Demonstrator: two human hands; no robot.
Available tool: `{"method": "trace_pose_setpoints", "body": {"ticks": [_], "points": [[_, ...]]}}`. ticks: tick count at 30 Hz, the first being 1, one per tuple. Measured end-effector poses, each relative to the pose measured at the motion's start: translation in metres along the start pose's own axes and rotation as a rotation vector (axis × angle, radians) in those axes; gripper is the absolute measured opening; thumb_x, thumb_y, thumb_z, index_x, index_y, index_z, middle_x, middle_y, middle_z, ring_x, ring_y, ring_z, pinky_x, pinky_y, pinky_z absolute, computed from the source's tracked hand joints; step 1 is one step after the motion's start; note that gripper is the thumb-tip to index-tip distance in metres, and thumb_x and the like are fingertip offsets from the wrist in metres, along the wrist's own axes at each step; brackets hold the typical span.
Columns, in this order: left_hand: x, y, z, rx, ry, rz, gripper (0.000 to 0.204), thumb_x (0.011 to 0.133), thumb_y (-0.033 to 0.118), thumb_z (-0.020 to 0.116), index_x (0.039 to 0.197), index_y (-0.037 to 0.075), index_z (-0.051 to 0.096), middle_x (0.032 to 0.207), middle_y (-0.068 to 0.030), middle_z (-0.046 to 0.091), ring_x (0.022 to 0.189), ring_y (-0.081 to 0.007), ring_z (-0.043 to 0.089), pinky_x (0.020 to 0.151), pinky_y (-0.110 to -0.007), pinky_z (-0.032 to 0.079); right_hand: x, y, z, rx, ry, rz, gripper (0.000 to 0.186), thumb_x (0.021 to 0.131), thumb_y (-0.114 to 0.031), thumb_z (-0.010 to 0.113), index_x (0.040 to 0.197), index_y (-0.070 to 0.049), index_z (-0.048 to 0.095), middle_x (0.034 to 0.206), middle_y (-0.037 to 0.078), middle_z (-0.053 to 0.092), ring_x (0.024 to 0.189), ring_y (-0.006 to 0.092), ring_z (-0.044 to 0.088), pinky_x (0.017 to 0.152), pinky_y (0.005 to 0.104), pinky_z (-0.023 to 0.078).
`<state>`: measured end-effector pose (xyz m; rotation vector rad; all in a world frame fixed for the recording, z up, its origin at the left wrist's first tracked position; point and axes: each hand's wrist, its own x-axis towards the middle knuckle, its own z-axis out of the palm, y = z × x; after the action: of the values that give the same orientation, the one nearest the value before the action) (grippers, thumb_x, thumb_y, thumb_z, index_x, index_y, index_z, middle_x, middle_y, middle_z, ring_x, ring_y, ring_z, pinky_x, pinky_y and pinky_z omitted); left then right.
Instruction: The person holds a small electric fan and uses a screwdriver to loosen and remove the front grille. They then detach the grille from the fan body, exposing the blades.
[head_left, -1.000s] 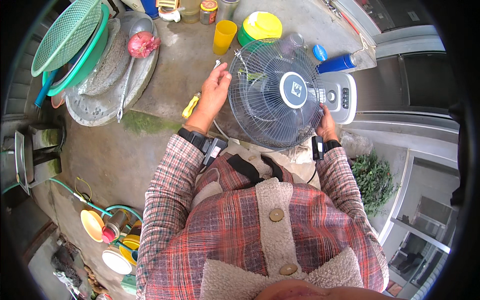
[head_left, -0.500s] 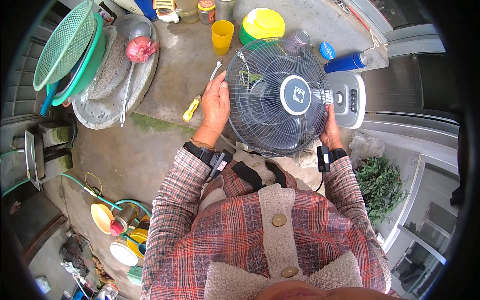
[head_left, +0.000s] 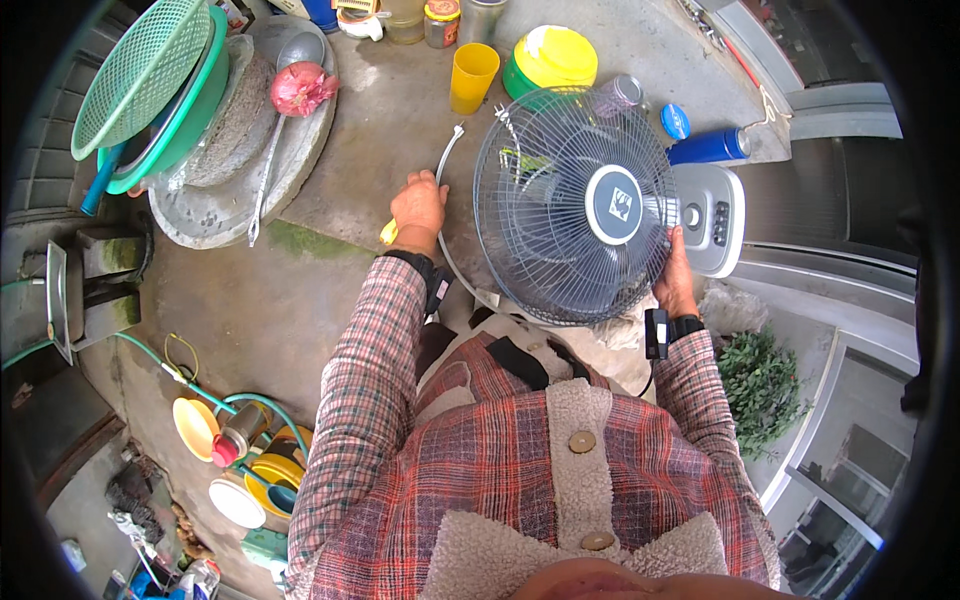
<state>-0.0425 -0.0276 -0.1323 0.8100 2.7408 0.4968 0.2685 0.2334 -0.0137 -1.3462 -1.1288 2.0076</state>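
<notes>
An electric fan (head_left: 545, 215) with a dark wire cage and a round grey-and-white hub lies on the concrete surface in front of me. Its pale base with knobs and buttons points right. My right hand (head_left: 677, 275) grips the cage's lower right rim beside the base; the thumb shows and the other fingers are mostly hidden. Left of the fan, my left hand (head_left: 418, 208) is closed over a screwdriver, whose yellow handle (head_left: 389, 233) pokes out by the wrist. The hand covers the rest of the tool. A white power cord (head_left: 446, 165) curves between this hand and the cage.
Beyond the fan stand a yellow cup (head_left: 474, 80), a yellow-and-green container (head_left: 551, 62) and a blue bottle (head_left: 709, 147). A stone basin (head_left: 315, 160) at far left bears a ladle, an onion and green baskets. Basins and a hose (head_left: 150, 358) lie lower left; a leafy plant (head_left: 752, 385) grows at right.
My left hand has let go of the cage's left rim and moved left and down onto the screwdriver. The right hand stays on the fan. The whole view has shifted slightly.
</notes>
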Motion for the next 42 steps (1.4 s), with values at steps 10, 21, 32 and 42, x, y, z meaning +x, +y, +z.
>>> {"method": "trace_pose_setpoints", "body": {"ticks": [10, 21, 32, 42], "points": [[0.024, -0.002, 0.01, -0.015, -0.008, -0.095, 0.022, 0.084, 0.027, 0.058, 0.093, 0.008, 0.056, 0.096, -0.0133, 0.062, 0.088, -0.031, 0.063, 0.072, -0.044, 0.051, -0.001, -0.005, 0.007, -0.066, 0.08, 0.039, 0.053, 0.09, -0.053, 0.05, 0.116, -0.007, 0.055, 0.116, 0.01, 0.059, 0.106, 0.023, 0.055, 0.095, 0.0357, 0.042], [-0.014, -0.04, 0.018, 0.245, 0.163, 0.086, 0.022, 0.079, 0.026, 0.063, 0.089, 0.009, 0.053, 0.089, -0.0102, 0.058, 0.087, -0.0279, 0.059, 0.069, -0.043, 0.049, -0.001, -0.004, 0.01, -0.033, 0.115, 0.0, 0.047, 0.092, -0.048, 0.05, 0.114, -0.007, 0.054, 0.112, 0.009, 0.06, 0.101, 0.0207, 0.057, 0.092, 0.0336, 0.044], [-0.012, -0.009, 0.033, -0.357, 0.187, -0.105, 0.032, 0.084, 0.025, 0.06, 0.101, 0.0, 0.051, 0.099, -0.0222, 0.061, 0.088, -0.04, 0.06, 0.077, -0.046, 0.049, -0.002, -0.004, 0.011, 0.026, 0.059, -0.018, 0.045, 0.094, -0.041, 0.049, 0.118, -0.003, 0.053, 0.113, 0.008, 0.059, 0.102, 0.02, 0.055, 0.09, 0.0352, 0.044], [-0.02, -0.01, 0.017, -0.622, 0.259, -0.179, 0.017, 0.082, 0.017, 0.058, 0.092, 0.003, 0.056, 0.078, -0.0139, 0.062, 0.06, -0.0231, 0.062, 0.056, -0.036, 0.052, 0.005, 0.006, 0.0, 0.105, 0.146, -0.025, 0.041, 0.091, -0.038, 0.056, 0.117, -0.006, 0.052, 0.111, 0.004, 0.058, 0.1, 0.0156, 0.054, 0.092, 0.0307, 0.043]]}}
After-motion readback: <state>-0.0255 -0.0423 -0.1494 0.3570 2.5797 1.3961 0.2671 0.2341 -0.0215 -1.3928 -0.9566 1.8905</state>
